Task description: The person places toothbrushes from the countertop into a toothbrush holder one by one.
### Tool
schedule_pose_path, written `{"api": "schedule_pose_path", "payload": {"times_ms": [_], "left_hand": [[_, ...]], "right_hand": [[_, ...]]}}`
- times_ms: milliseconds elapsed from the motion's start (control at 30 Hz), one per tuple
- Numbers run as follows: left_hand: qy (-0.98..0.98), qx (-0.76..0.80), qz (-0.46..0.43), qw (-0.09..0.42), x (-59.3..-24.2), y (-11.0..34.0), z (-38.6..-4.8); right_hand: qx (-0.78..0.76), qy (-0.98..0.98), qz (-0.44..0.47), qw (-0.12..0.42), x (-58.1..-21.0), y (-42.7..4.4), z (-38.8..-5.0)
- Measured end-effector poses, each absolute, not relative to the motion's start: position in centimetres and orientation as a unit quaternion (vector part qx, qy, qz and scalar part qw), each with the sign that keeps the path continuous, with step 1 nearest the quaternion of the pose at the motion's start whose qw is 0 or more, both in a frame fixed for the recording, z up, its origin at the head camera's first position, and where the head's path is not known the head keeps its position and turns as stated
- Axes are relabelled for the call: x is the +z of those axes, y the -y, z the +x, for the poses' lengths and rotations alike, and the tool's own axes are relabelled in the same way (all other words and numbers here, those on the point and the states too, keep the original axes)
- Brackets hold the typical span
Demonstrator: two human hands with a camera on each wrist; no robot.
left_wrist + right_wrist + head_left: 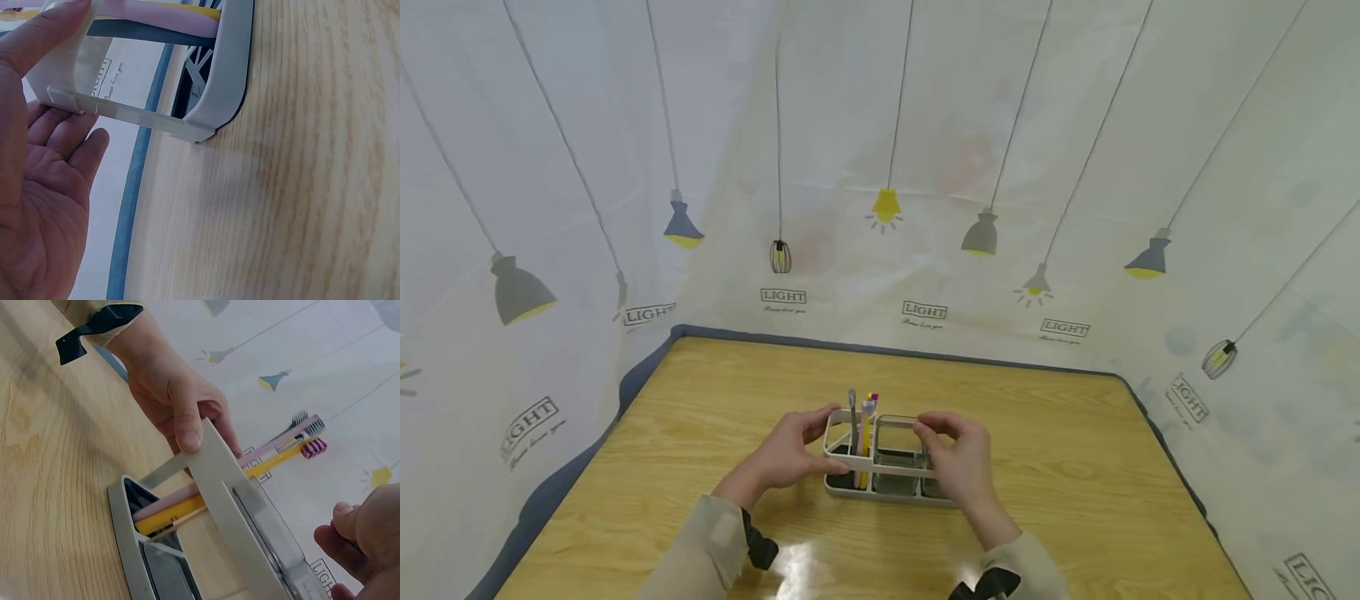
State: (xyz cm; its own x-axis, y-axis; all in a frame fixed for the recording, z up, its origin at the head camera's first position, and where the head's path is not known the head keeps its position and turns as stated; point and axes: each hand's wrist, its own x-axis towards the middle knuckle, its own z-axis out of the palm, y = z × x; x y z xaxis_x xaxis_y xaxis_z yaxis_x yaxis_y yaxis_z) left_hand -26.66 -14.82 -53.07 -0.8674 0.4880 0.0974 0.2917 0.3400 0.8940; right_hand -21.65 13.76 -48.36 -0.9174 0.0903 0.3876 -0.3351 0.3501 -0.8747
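Note:
A pale two-tier toothbrush holder (910,498) stands on the table. My left hand (786,450) grips its left end, thumb on the front bar and fingers behind, as the left wrist view also shows. Upright in its left compartment are a yellow toothbrush (275,458), a pink toothbrush (165,501) and a dark grey one (150,31). A clear cup (284,534) sits beside them. My right hand (958,458) pinches this cup's upper right rim in the head view. In the right wrist view some right fingertips (344,515) are apart from it. The holder's right end is hidden behind that hand.
The wooden table (1075,467) surrounds the holder, its dark-edged back rim meeting a pale sheet (835,125) printed with hanging lamps. Dark straps (760,542) are around my wrists over beige sleeves (696,550).

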Motion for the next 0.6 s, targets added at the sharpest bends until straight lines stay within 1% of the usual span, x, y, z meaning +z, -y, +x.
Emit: {"api": "schedule_pose_path", "payload": {"times_ms": [300, 500, 600], "left_hand": [[-0.811, 0.535, 0.216, 0.099, -53.4, 15.2, -26.9], [-0.825, 0.515, 0.221, 0.076, -53.4, 15.4, -26.4], [-0.837, 0.499, 0.218, 0.055, -52.9, 15.5, -26.0]], "right_hand": [[0.562, 0.798, 0.062, 0.21, -48.6, -16.4, -21.5], [0.53, 0.813, 0.062, 0.231, -48.4, -18.8, -21.7], [0.499, 0.827, 0.069, 0.249, -48.0, -19.8, -21.8]]}}
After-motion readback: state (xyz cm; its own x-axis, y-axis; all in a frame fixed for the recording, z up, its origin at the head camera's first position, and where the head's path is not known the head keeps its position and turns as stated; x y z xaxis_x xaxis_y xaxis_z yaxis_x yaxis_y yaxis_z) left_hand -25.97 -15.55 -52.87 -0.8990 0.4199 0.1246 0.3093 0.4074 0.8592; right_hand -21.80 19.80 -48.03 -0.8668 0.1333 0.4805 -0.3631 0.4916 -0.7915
